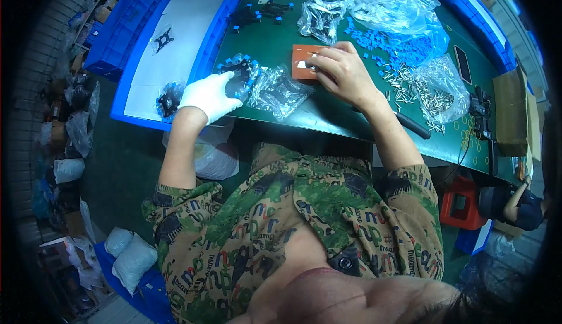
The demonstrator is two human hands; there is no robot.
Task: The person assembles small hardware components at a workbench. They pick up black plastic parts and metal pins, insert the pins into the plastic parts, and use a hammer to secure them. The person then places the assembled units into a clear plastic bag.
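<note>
My left hand point(209, 96), in a white glove, is at the table's near left edge with thumb and fingers apart. It lies against a black X-shaped bracket point(239, 66) with blue end pieces, and I cannot see a grip on it. My bare right hand point(346, 73) is over an orange-red block point(302, 71), its fingertips pinched together at the block's top. What they hold, if anything, is too small to make out. Between the hands lies a clear plastic bag point(280, 92) with dark parts inside.
Blue caps point(380, 44), small metal pins point(404, 87) and clear bags point(389, 2) cover the table's right side. A black-handled tool point(413, 126) and a phone point(462, 64) lie there too. Left stands a blue bin point(132, 84) with brackets. Another person point(518, 205) is at far right.
</note>
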